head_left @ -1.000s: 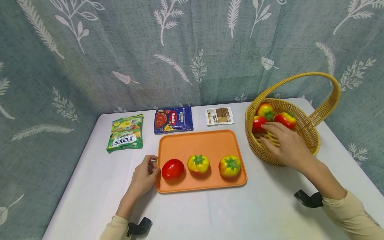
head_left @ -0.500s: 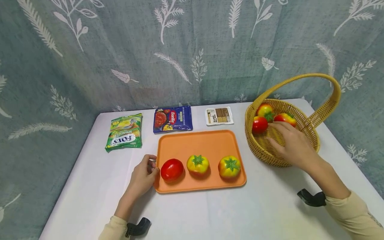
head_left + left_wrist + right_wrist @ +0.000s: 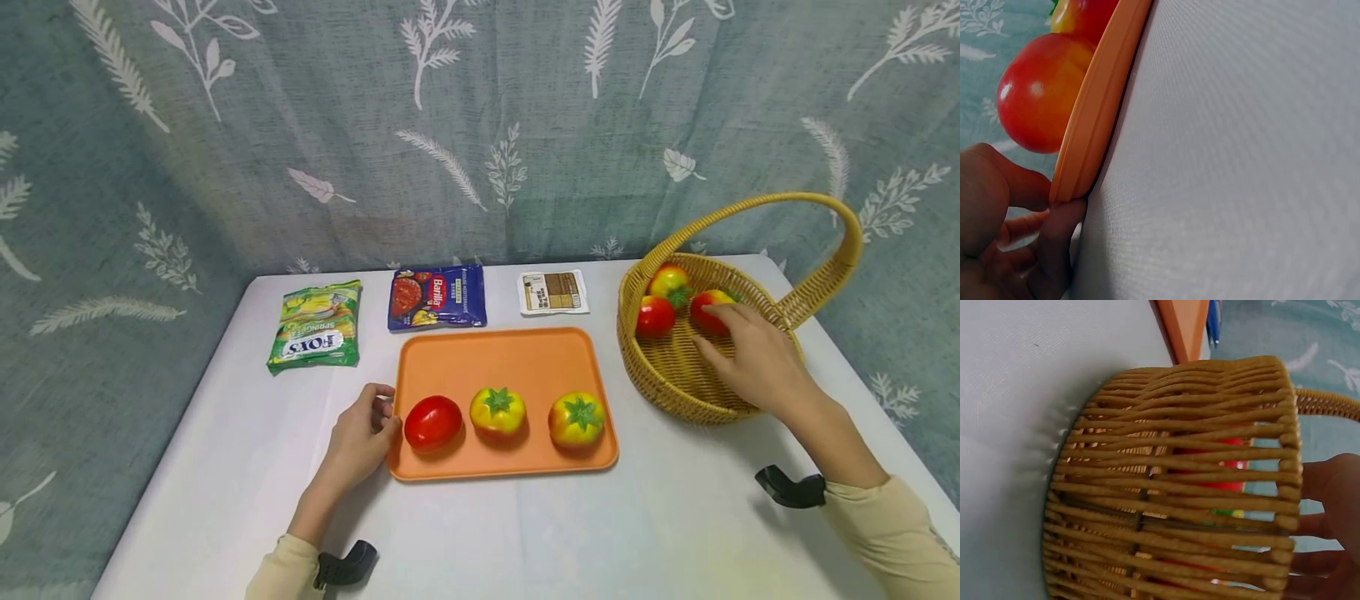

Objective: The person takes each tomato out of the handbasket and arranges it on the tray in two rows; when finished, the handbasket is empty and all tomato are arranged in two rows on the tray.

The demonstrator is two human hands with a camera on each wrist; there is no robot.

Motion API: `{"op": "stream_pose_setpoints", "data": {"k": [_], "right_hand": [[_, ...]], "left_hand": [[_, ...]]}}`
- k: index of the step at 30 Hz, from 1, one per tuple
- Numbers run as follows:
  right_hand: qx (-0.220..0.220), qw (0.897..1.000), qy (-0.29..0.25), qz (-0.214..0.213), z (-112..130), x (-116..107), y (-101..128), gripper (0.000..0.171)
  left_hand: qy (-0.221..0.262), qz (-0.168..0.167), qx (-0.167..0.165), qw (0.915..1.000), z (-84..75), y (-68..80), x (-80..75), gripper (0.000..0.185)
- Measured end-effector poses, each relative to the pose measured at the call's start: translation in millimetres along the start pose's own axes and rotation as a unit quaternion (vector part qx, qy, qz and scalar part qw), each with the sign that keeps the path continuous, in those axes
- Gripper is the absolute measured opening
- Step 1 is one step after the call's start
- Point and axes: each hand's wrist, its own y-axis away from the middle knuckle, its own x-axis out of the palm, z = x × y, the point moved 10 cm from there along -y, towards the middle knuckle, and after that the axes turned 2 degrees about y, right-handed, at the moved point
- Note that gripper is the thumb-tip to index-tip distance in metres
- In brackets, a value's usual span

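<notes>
My left hand [image 3: 360, 437] pinches the left rim of an orange tray [image 3: 480, 354]; in the left wrist view the thumb and a finger [image 3: 1060, 231] meet at its edge. On the tray lie a smooth red tomato [image 3: 433, 423] and two yellow-red tomatoes with green leaf tops, one in the middle [image 3: 498, 414] and one at right [image 3: 577, 420]. My right hand [image 3: 757, 358] reaches into a wicker basket [image 3: 660, 382], fingers spread over a red-yellow tomato [image 3: 707, 312]; contact is unclear. Beside it sit a red tomato [image 3: 656, 317] and a leafy one [image 3: 667, 281].
Behind the tray lie a green candy bag [image 3: 315, 325], a blue Barilla pouch [image 3: 437, 297] and a small white-brown packet [image 3: 553, 292]. The basket's tall handle [image 3: 795, 198] arches over its opening. A leaf-patterned curtain [image 3: 480, 125] hangs behind the white table [image 3: 480, 533].
My right hand has shifted right inside the basket, away from the red tomato on the left and towards the red-yellow one. My left hand keeps its place at the tray.
</notes>
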Motion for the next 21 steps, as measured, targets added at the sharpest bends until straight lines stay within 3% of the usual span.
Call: {"op": "stream_pose_setpoints", "data": {"k": [10,21], "right_hand": [[0.025,0.999,0.007,0.026,-18,6,-1,0.049],[0.057,0.997,0.01,0.045,-37,7,-13,0.055]], "left_hand": [[0.001,-0.004,0.007,1.0,-0.3,-0.3,-1.2,0.038],[0.004,0.004,-0.007,1.0,-0.2,-0.1,0.2,0.039]]}}
